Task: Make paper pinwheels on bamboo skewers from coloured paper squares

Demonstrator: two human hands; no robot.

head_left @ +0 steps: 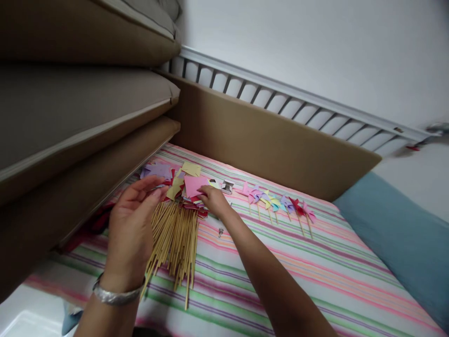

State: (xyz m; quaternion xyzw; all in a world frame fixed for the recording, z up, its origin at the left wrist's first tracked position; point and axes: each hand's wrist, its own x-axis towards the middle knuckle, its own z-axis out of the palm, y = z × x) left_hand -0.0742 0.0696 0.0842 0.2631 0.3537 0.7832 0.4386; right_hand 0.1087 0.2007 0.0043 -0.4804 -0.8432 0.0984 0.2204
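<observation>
Pink paper square point(194, 185) pinched at its near edge by right hand point(213, 199), thumb and fingertips closed on it; lies atop heap of coloured paper squares point(175, 180), just past far ends of wooden sticks point(175, 241). Left hand point(131, 224) raised just beside heap, fingers loosely spread, grasping nothing, fingertips near yellow and purple squares. Paper flat, thin, matte; pink, yellow, purple, red. Sticks slender, pale, straight, fanned in loose bundle on striped cloth point(315, 271). Cloth woven, bands of pink, green, white. Row of finished pinwheels point(277, 203) on sticks to right, well apart from hands. Small silver clip-like object point(227, 186) just beyond right hand, too small to identify. Right arm stretched forward, wrist low over cloth. Left wrist upright, back of hand toward camera, silver bangle point(117, 295) around it. Brown cushions point(70, 117) stacked at left, white railing point(298, 105) behind.
</observation>
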